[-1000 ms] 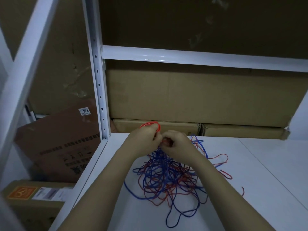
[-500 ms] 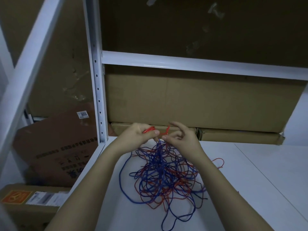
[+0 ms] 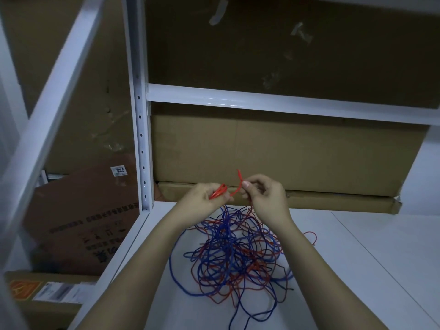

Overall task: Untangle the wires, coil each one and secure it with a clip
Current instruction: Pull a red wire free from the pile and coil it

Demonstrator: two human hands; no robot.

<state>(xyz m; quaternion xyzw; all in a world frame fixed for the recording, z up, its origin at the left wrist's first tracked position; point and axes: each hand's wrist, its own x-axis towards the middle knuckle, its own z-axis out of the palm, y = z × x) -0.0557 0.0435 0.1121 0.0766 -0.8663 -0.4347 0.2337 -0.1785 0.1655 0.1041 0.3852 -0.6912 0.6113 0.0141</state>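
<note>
Nearest the viewer, a tangle of blue and red wires (image 3: 234,256) is lying on the white shelf surface (image 3: 357,270), spreading directly below and slightly nearer than both hands, with loose blue loops trailing toward the viewer. Strands from the top of this tangle are rising to the hands. The left hand (image 3: 202,198) is gripping a small bunch of red wire loops (image 3: 219,193) between curled fingers and thumb; how many turns the bunch holds cannot be told in the dim light. Just to its right, the right hand (image 3: 264,197) is pinching the same red wire (image 3: 239,184) between thumb and forefinger, the free end standing up above the fingertips and a short bowed length bridging the gap between the two hands. A thin red strand is hanging from under the right hand into the tangle. To the left of the left hand, a white perforated upright post (image 3: 142,139) is standing at the shelf corner. Beyond both hands, a flat cardboard box (image 3: 309,201) is lying along the back of the shelf, with a larger cardboard box (image 3: 285,153) resting on it. Above that, a white crossbeam (image 3: 285,104) is running across. Far left, behind the post, a reddish-brown carton (image 3: 83,222) bearing a label marked 3055 is leaning.
</note>
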